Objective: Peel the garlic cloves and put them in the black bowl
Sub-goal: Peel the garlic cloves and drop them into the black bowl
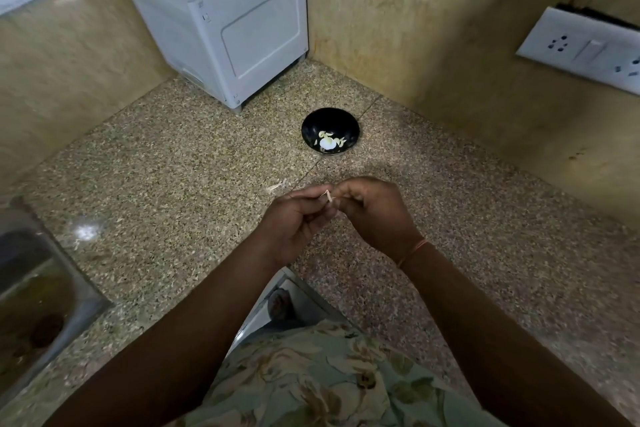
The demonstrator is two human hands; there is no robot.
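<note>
Garlic clove (328, 197): pinched between left hand (294, 222) and right hand (374, 215), both grips clamped on it, mostly hidden by fingers (349, 196). Black bowl (311, 125): on counter (173, 156) beyond hands; pale contents (329, 141), clove or peel unclear.

The black bowl (313, 126) stands upright near the corner of the speckled counter (173, 149), small, round and glossy; in its bottom lies a little heap of peeled garlic cloves (328, 142), one rounder and whiter, the rest slim and yellowish; nearer me, a held clove (327, 197), mostly hidden, is pinched between the left hand (294, 222) and right hand (374, 211), with a papery white tip poking up.
</note>
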